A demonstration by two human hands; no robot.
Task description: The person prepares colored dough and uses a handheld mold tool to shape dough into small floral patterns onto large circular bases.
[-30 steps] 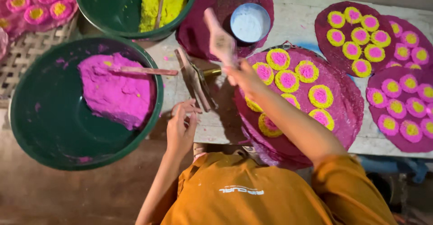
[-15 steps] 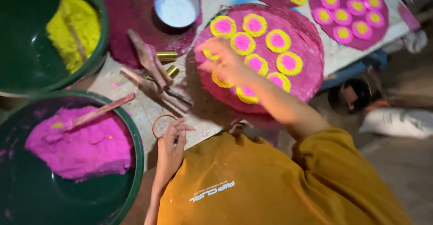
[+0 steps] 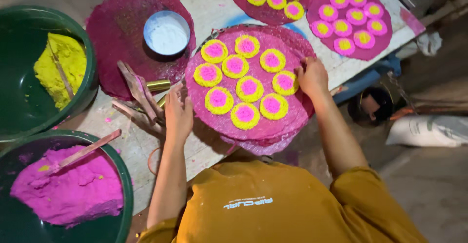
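The round magenta mat (image 3: pixel 253 126), loaded with ten yellow-and-pink powder rosettes (image 3: pixel 244 116), lies on the tabletop (image 3: pixel 209 4) right in front of you, its near edge hanging just over the tabletop's rim. Your left hand (image 3: pixel 178 111) rests on its left edge, fingers loosely spread and flat, clamped on nothing that I can see. Your right hand (image 3: pixel 312 77) is at the right edge, fingers curled down onto the rim; whether they actually pinch it, I cannot tell. A hand on each side looks like the way to keep a floppy mat level so the rosettes stay whole.

Nearest on your left, the green basin of pink powder (image 3: pixel 68 184) has a wooden stick (image 3: pixel 83 153) leaning in it. Just past your left hand lie wooden sticks (image 3: pixel 139 94) and a small brass tube (image 3: pixel 158 85). Farther out sits the basin of yellow powder (image 3: pixel 56 67), then a white bowl (image 3: pixel 166 32) on a bare magenta mat. Farthest away, two more filled mats (image 3: pixel 348 23) lie well apart from your hands.
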